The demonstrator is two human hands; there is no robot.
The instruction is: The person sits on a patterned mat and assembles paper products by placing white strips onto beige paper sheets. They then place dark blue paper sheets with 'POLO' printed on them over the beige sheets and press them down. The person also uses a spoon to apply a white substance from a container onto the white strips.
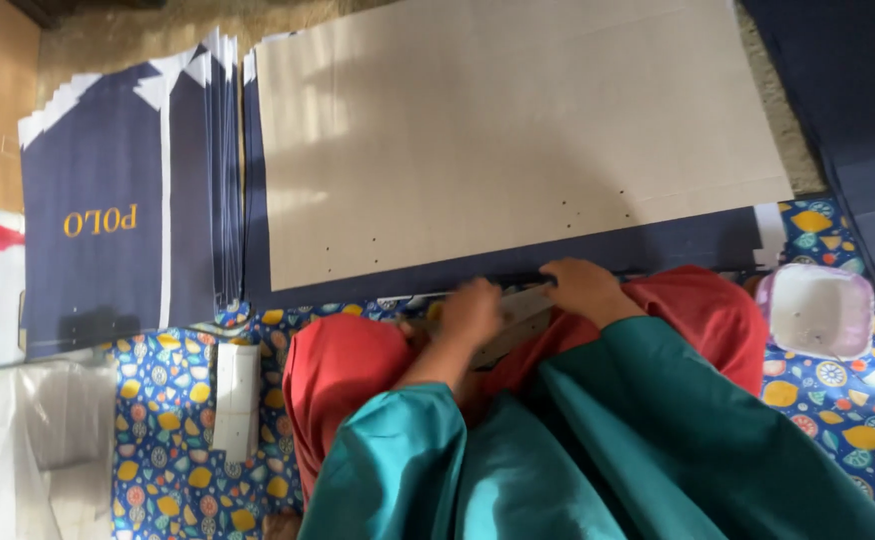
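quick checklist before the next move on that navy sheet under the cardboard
1. Left hand on the near edge of the navy sheet: ok, though blurred.
2. Right hand on that same edge: ok.
3. Grey strip gripped between the hands: cannot tell.
4. Cardboard sheet lying flat on the navy sheet: ok.
5. Stack of navy sheets apart from the hands: ok.
6. Small tub beside the right knee, upright: ok.
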